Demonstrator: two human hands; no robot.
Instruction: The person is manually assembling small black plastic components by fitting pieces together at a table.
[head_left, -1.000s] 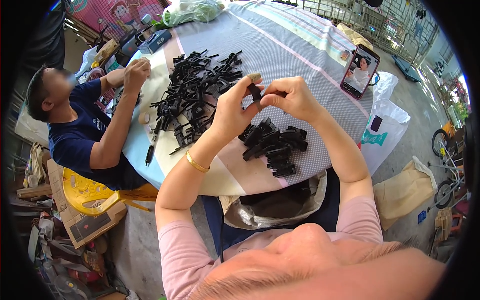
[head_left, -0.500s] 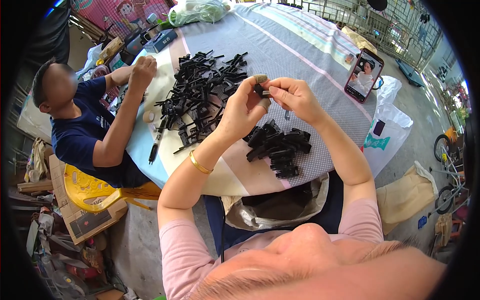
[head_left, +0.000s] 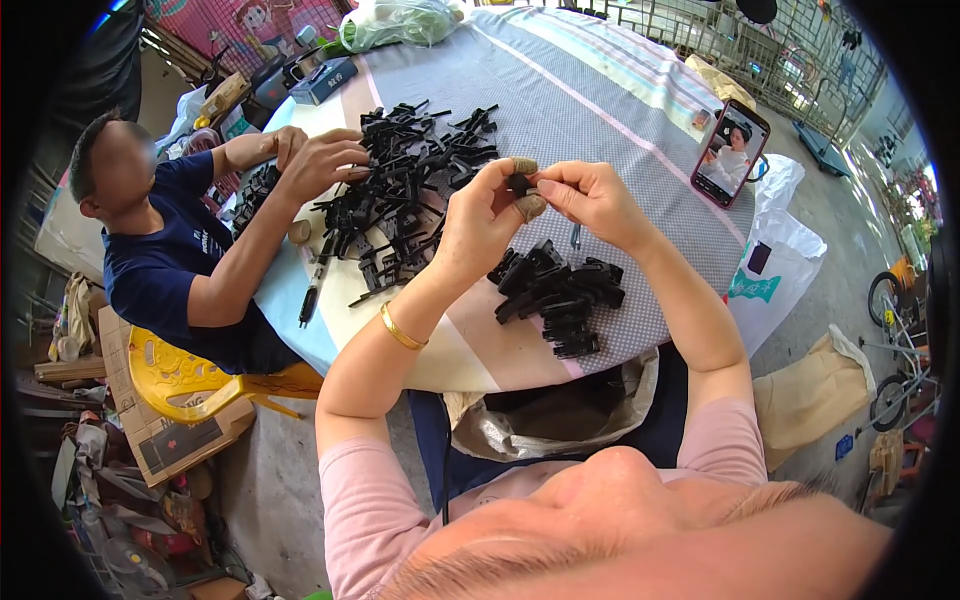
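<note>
My left hand point(head_left: 485, 215), with tan wraps on the thumb and a fingertip, grips a small black plastic part point(head_left: 518, 184) above the table. Against that part's right side, the thumb and fingers of my right hand point(head_left: 595, 205) are pinched together; what lies between them is hidden. Below the right hand a thin grey metal piece point(head_left: 575, 236) shows. A cluster of similar black parts point(head_left: 560, 295) lies near the table edge in front of me. To the left spreads a larger, tangled heap of black parts point(head_left: 405, 190).
Across the left side sits another person, one hand point(head_left: 325, 162) at the heap's edge. A phone point(head_left: 727, 155) stands at the right, near a white plastic bag point(head_left: 775, 260). An open sack point(head_left: 560, 425) lies at my lap. A dark pen-like tool point(head_left: 309, 300) rests on the cloth.
The other person's hand has come down and right to the heap. My right fingers have shifted against the black part, and the grey metal glimpsed between them is now hidden.
</note>
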